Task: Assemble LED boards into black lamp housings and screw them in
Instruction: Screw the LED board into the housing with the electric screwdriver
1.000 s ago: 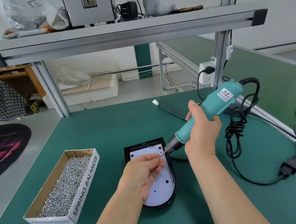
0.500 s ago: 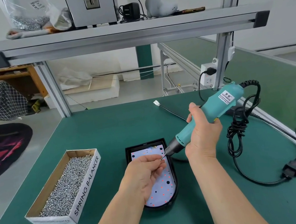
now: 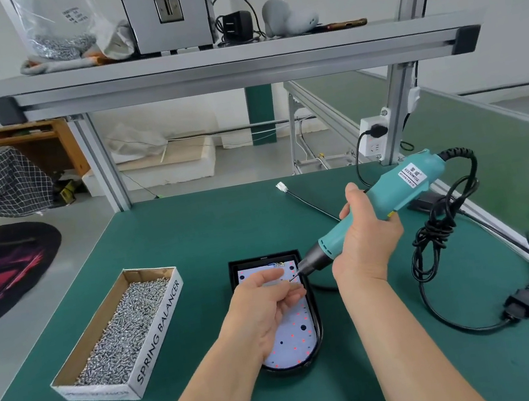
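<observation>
Right-hand fingers (image 3: 352, 196) grip screwdriver (image 3: 393, 190) slanting down-left (bit toward LED board (image 3: 298, 333)).

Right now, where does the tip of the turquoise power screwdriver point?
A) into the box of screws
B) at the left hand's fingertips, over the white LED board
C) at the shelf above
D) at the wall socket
B: the screwdriver, gripped by the right hand, slants down so its bit meets the fingertips of the left hand above the LED board in the black housing.
</observation>
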Demonstrator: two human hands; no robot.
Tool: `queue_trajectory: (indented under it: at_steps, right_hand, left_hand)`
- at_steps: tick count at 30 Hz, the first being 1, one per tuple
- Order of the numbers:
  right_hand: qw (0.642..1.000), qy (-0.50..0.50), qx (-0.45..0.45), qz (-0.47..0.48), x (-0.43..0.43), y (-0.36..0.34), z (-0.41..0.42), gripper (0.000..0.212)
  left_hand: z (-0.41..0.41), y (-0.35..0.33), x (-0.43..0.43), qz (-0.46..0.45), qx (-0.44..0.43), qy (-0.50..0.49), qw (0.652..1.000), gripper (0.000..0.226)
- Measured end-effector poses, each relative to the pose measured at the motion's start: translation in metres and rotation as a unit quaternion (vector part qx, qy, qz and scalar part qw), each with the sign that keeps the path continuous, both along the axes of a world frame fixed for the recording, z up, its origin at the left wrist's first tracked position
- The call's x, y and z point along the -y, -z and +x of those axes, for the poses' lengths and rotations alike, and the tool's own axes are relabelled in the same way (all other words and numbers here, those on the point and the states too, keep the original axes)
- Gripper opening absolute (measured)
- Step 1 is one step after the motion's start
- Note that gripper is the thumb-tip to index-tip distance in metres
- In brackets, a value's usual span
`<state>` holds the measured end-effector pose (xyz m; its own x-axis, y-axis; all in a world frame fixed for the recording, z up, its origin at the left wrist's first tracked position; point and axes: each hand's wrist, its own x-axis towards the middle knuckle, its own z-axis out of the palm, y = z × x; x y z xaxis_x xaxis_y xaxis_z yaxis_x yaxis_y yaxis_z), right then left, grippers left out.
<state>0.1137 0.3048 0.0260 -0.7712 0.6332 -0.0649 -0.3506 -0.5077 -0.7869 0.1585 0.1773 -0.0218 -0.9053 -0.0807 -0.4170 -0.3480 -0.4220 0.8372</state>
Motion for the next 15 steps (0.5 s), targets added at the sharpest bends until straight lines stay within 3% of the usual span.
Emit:
queue_trajectory:
  at_steps: [3, 5, 6, 8, 10, 11, 13, 15]
  right_hand:
    - [1.0, 0.004, -0.017, 0.008, -0.007, -0.006, -0.004, 0.024]
    - [0.999, 0.005, -0.03, 0.027, -0.01, -0.01, -0.008, 0.025]
    - [0.998, 0.006, -0.038, 0.041, -0.011, -0.012, -0.009, 0.025]
    - [0.996, 0.008, -0.053, 0.073, -0.011, -0.013, -0.013, 0.025]
    - [0.992, 0.003, -0.063, 0.105, -0.008, -0.012, -0.016, 0.024]
    - [0.991, -0.002, -0.065, 0.119, -0.005, -0.011, -0.018, 0.024]
    - [0.988, -0.013, -0.066, 0.139, -0.001, -0.007, -0.02, 0.025]
    - [0.985, -0.021, -0.072, 0.156, 0.001, -0.003, -0.023, 0.024]
  left_hand:
    - [-0.003, -0.001, 0.005, -0.119, -0.012, 0.03, 0.992, 0.023]
    - [-0.006, -0.002, 0.011, -0.301, -0.04, 0.049, 0.952, 0.022]
    - [-0.008, -0.005, 0.014, -0.414, -0.061, 0.063, 0.906, 0.021]
    - [-0.011, -0.01, 0.014, -0.607, -0.095, 0.111, 0.781, 0.026]
    - [-0.015, -0.013, 0.009, -0.724, -0.106, 0.159, 0.663, 0.035]
    - [-0.016, -0.013, 0.005, -0.756, -0.109, 0.177, 0.621, 0.032]
    - [-0.02, -0.011, 0.0, -0.788, -0.11, 0.205, 0.57, 0.022]
    - [-0.025, -0.008, 0.0, -0.795, -0.111, 0.225, 0.552, 0.023]
